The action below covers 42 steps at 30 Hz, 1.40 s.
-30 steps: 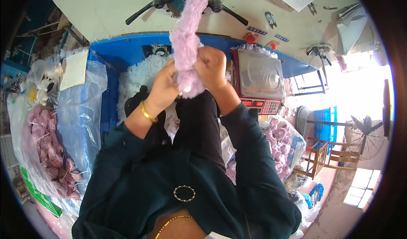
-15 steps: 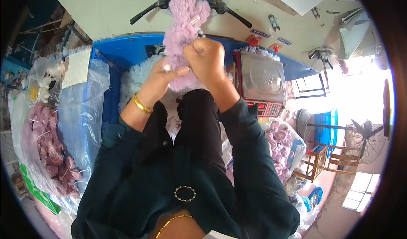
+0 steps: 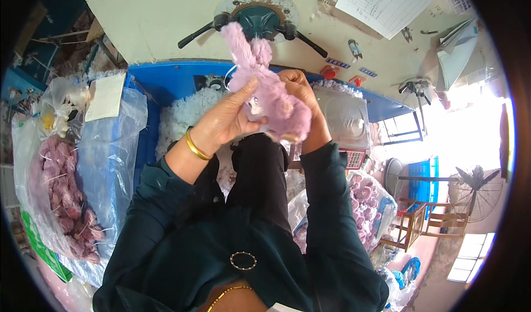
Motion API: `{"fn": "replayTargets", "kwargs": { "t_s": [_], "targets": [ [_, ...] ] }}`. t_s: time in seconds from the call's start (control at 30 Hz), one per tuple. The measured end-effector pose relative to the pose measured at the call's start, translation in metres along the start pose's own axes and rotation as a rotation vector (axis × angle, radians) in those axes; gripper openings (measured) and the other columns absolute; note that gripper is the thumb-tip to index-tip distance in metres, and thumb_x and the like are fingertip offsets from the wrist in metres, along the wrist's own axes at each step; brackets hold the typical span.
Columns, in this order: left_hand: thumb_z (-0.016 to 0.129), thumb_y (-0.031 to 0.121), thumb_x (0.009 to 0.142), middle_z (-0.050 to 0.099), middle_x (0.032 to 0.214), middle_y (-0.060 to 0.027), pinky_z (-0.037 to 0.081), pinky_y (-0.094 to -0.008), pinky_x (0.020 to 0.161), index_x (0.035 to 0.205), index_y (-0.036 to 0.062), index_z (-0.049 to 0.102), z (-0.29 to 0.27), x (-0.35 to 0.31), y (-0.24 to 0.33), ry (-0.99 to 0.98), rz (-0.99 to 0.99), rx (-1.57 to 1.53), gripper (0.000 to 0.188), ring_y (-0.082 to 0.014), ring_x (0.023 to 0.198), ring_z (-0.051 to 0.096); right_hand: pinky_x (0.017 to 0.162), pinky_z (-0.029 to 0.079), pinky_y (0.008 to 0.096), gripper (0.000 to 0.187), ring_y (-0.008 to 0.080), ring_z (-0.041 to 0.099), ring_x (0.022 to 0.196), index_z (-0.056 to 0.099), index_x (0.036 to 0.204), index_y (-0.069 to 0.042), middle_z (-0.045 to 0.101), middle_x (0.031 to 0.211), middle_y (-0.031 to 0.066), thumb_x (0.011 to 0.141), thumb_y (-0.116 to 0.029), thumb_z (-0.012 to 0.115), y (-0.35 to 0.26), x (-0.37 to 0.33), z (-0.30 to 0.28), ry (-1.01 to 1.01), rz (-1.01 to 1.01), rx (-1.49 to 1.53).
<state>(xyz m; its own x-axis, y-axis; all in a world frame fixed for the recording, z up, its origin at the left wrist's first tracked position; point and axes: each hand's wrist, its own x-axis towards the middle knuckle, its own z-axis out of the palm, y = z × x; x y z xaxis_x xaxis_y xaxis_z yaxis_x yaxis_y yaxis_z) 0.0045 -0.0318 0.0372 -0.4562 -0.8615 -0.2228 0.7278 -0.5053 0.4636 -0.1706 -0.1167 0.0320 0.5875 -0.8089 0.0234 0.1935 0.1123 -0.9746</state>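
A fluffy pink plush toy (image 3: 265,93) with a long ear and a white loop at its side is held up above my lap. My left hand (image 3: 235,115) grips it from the left, thumb across the front and fingers curled beneath. Around its right side my right hand (image 3: 307,99) is closed, its fingers partly hidden behind the fur. The toy lies tilted, ears toward the table and its lower end toward the right. Under it is a blue bin (image 3: 148,118) with white fluffy stuffing (image 3: 191,110).
Ahead, a machine nozzle with two black handles (image 3: 255,24) sits on the pale table (image 3: 149,19). A weighing scale (image 3: 345,115) stands right of the bin. Bags of pink plush pieces lie left (image 3: 63,196) and right (image 3: 365,201). Papers (image 3: 384,2) and thread snips (image 3: 354,49) rest on the table.
The toy has come away from the nozzle toward me and turned, its lower end swinging right. My right hand has moved from its front to its right side.
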Motion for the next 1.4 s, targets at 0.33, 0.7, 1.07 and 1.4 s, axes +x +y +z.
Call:
{"fn": "replayTargets", "kwargs": {
  "t_s": [0.33, 0.7, 1.07, 1.4],
  "targets": [
    [0.055, 0.033, 0.094, 0.060, 0.112, -0.0069, 0.059, -0.0302, 0.064, 0.124, 0.0076, 0.047, 0.001, 0.002, -0.015, 0.069, 0.248, 0.069, 0.040, -0.0169, 0.088, 0.066, 0.093, 0.043, 0.0393, 0.086, 0.0297, 0.054, 0.111, 0.041, 0.134, -0.003, 0.054, 0.117, 0.0207, 0.064, -0.034, 0.081, -0.047, -0.015, 0.034, -0.086, -0.018, -0.824],
    [0.059, 0.014, 0.092, 0.053, 0.125, -0.0069, 0.045, -0.0298, 0.094, 0.134, 0.0011, 0.038, -0.017, 0.016, -0.050, 0.104, 0.392, 0.546, 0.049, -0.0147, 0.110, 0.054, 0.092, 0.044, 0.0446, 0.077, 0.0417, 0.053, 0.107, 0.041, 0.137, -0.017, 0.052, 0.118, 0.0227, 0.067, -0.017, 0.073, -0.017, -0.038, 0.035, 0.033, -0.310, -1.116],
    [0.064, 0.009, 0.086, 0.047, 0.133, -0.0093, 0.037, -0.0320, 0.103, 0.138, -0.0001, 0.033, -0.041, -0.006, -0.039, 0.047, 0.609, 0.711, 0.061, -0.0167, 0.121, 0.045, 0.091, 0.042, 0.0483, 0.080, 0.0462, 0.048, 0.104, 0.030, 0.143, -0.011, 0.046, 0.115, 0.0301, 0.070, -0.005, 0.063, 0.030, -0.050, 0.079, 0.318, -0.384, -1.167],
    [0.063, 0.013, 0.087, 0.041, 0.139, -0.0102, 0.033, -0.0338, 0.106, 0.141, -0.0001, 0.027, -0.049, -0.010, -0.031, 0.040, 0.585, 0.733, 0.065, -0.0194, 0.127, 0.040, 0.091, 0.043, 0.0465, 0.085, 0.0449, 0.049, 0.103, 0.026, 0.144, -0.010, 0.047, 0.118, 0.0283, 0.069, -0.004, 0.066, 0.036, -0.044, 0.089, 0.392, -0.325, -1.200]
  ]
}}
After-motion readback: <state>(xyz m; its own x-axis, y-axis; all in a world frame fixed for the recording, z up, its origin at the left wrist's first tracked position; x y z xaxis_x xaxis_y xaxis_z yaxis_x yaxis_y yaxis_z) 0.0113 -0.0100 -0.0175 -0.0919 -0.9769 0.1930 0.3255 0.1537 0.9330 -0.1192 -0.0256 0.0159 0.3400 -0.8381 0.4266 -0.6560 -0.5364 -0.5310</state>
